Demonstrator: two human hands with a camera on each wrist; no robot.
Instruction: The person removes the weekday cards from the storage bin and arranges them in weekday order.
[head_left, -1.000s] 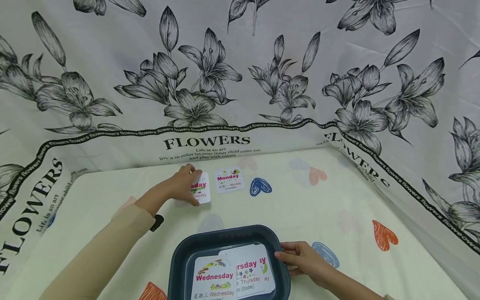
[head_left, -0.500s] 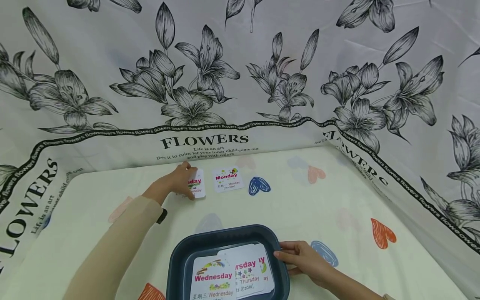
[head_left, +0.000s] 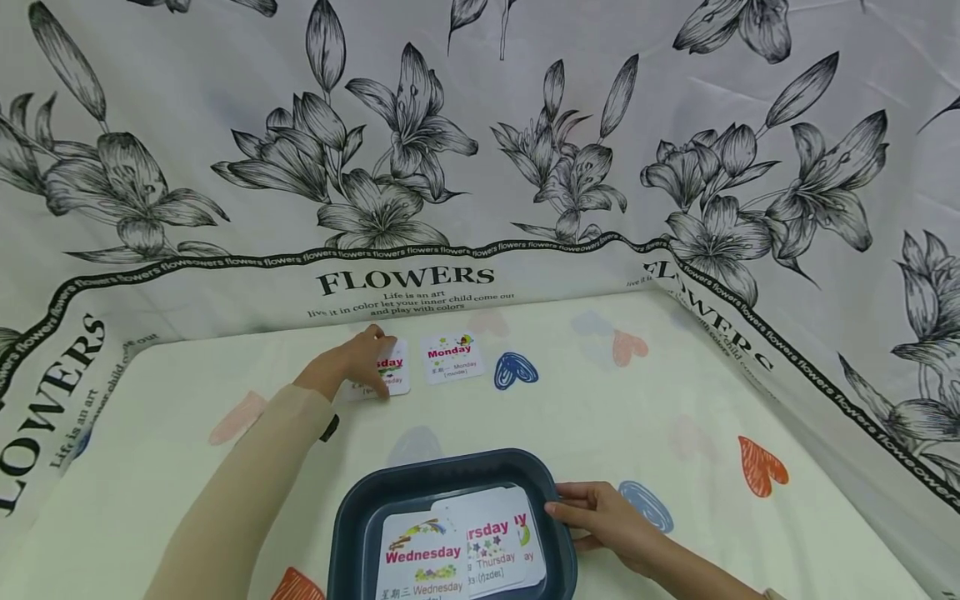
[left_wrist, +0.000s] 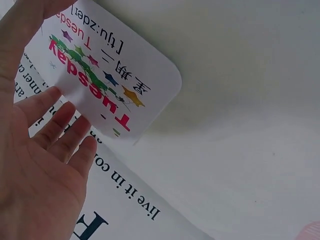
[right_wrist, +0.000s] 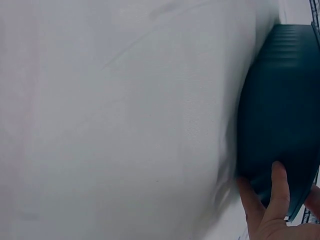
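A white Tuesday card lies at the back of the table, partly hidden in the head view by my left hand. That hand spans the card, thumb at the near edge and fingers along the far edge, holding it between them. Just right of it is the Monday card, face up and separated by a narrow gap. My right hand grips the right rim of a dark blue tray, thumb over the rim and fingers against the outer wall. Inside the tray, a Wednesday card overlaps a Thursday card.
Another card peeks out from beneath the Thursday card. A pale tablecloth printed with coloured hearts covers the table. Behind it hangs a white flower-printed curtain, its lower part close to the Tuesday card.
My left hand and the Tuesday card have shifted slightly back and left, widening the gap to the Monday card a little. My right hand keeps its hold on the tray.
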